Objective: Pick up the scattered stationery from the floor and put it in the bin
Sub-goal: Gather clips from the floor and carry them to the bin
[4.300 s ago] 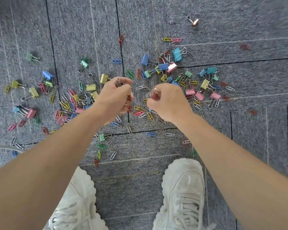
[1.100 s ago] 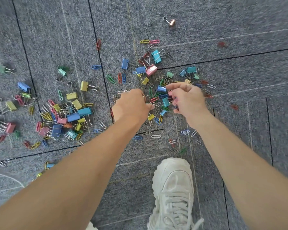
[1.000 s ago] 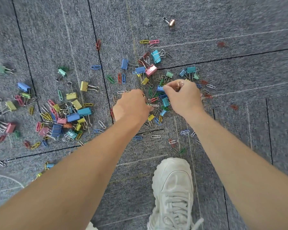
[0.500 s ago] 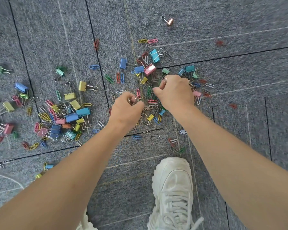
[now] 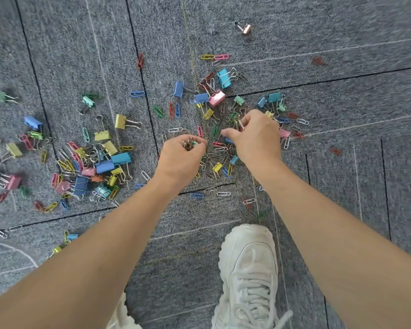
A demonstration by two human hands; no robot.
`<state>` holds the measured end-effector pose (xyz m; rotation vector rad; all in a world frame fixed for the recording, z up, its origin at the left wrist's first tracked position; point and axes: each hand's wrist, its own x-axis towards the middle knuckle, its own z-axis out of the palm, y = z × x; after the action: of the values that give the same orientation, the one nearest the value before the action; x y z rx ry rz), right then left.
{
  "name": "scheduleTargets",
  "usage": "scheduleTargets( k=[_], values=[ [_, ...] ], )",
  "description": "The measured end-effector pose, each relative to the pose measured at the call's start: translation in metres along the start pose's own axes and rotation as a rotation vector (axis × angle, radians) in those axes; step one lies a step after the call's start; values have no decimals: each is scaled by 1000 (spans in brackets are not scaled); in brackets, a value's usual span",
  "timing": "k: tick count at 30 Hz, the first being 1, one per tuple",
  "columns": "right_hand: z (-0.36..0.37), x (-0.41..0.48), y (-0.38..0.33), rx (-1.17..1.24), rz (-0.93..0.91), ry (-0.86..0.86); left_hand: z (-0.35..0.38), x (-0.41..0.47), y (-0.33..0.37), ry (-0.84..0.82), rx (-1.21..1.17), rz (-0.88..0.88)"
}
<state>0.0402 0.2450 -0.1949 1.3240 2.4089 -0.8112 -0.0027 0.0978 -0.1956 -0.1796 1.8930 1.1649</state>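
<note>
While my left hand (image 5: 179,154) cups a clutch of clips (image 5: 189,144), my right hand (image 5: 255,136) pinches what looks like a paper clip (image 5: 240,124); loose binder clips (image 5: 100,162) litter the carpet (image 5: 342,103) beside both hands.

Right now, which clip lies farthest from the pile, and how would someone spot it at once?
Start at the dense heap of clips on the grey carpet by the right hand, then look straight up past it. Alone near the top sits a binder clip, the only copper-coloured one, with bare carpet all around.
</note>
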Motion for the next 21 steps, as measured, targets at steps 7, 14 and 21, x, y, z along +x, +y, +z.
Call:
scheduleTargets(
  k=[7, 14, 21],
  values=[
    [-1, -1, -4, 24, 72, 22, 2, 0, 2, -7, 10, 11],
    [-5, 0, -4, 39, 102, 8, 3, -1, 3, -1, 24, 16],
    [0, -3, -5, -52, 5, -4, 1, 0, 1, -23, 41, 25]
  ],
)
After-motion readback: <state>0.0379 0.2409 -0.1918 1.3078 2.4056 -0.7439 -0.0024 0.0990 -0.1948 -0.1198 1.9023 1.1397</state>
